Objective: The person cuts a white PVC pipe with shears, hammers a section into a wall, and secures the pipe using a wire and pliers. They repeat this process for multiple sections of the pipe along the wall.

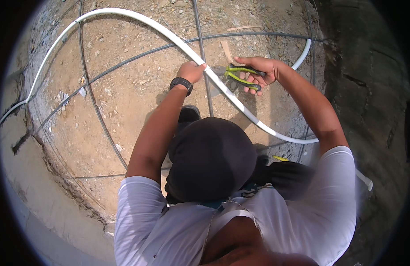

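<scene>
We clamp our left hand (191, 71) on the white conduit (240, 108); beside it, right hand (258, 71) grips green-handled pliers (242, 77), best kept square to the rebar (207, 84).

a single head-worn fisheye view looks steeply down from above, close over the person's own cap (210, 157) and shoulders, gravel ground (125, 84) beyond

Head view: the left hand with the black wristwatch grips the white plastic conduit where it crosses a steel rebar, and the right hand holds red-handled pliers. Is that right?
Not quite. The pliers' handles are yellow-green and black, not red, as the head view shows. The rest holds: the left hand with the black wristwatch grips the white plastic conduit at the steel rebar, and the right hand holds the pliers.
</scene>
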A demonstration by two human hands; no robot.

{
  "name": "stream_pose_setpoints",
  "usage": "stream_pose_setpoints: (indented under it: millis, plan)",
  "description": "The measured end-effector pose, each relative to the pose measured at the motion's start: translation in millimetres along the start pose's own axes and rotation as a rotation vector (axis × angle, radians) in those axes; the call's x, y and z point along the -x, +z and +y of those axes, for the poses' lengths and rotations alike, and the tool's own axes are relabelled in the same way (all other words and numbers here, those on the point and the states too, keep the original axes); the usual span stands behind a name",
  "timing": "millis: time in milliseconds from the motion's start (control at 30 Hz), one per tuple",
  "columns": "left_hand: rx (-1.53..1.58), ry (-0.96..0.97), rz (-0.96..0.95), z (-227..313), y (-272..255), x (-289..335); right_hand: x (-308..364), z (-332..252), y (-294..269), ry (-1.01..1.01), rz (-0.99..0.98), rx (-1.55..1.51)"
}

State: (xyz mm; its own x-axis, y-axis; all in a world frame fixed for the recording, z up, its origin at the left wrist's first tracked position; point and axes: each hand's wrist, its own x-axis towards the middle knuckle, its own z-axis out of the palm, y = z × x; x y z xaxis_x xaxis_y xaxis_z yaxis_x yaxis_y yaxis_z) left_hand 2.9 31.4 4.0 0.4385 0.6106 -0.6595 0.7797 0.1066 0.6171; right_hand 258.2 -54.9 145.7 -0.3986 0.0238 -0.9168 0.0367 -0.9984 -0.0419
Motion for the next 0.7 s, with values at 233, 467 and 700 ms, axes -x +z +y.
stream_pose_setpoints:
  millis: [233,467,700]
  plan:
    - [-0.295,0.633,0.232,43,10,74,-7,24,-9,-0.068,-0.013,-0.078]
    - [-0.385,1.177,0.309,72,74,54,-11,30,-1,-0.14,-0.074,-0.174]
    - [-0.29,1.13,0.267,81,95,44,1,32,7,-0.196,0.304,-0.067]
